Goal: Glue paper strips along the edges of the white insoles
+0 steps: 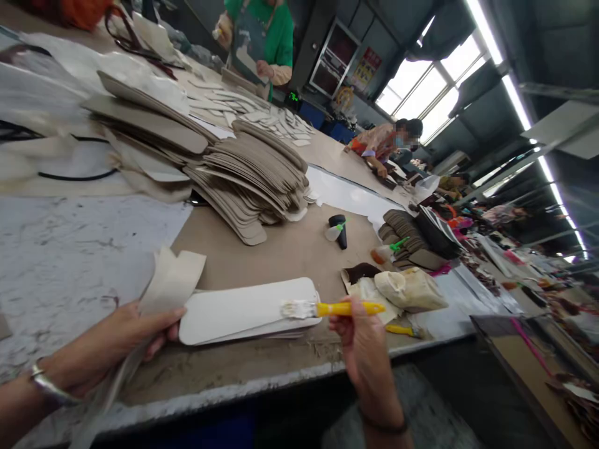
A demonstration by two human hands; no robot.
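My right hand grips a paintbrush by its yellow handle. The whitish bristles lie on the right end of a long white panel with rounded corners, the top one of a small stack. At the panel's left end, my left hand is closed on a cream strip, its thumb reaching to the panel's corner. The strip curls up above the hand and trails down below it past the table edge.
Behind the panel lie large piles of grey-brown panels. A white-tipped black bottle, a cream container and a second yellow brush lie to the right. Across the table stands a person in green; others work farther right.
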